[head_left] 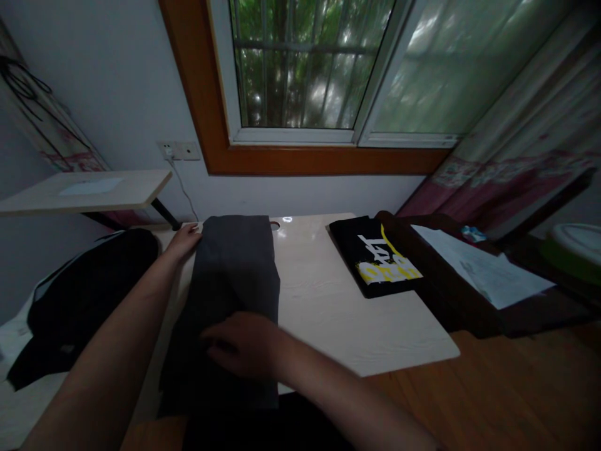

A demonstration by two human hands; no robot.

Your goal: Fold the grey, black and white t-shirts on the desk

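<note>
Dark grey trousers (239, 263), folded into a long strip, lie lengthwise on the pale table with their near end in shadow. At the far left corner of the cloth is my left hand (184, 241), its fingers stretched out against the edge. My right hand (244, 344) is over the nearer half of the trousers, fingers loosely bent, with a gap between thumb and fingers and nothing visible in them. Whether it touches the cloth I cannot tell. Further right lies a folded black T-shirt (375, 257) with white and yellow print.
The table (319, 313) stands against the wall below a window. A black bag-like item (94, 294) is on the left, beneath a raised shelf (141, 188). On the right, papers (474, 263) lie on a dark brown surface (441, 294). A cable (185, 188) hangs from the wall socket.
</note>
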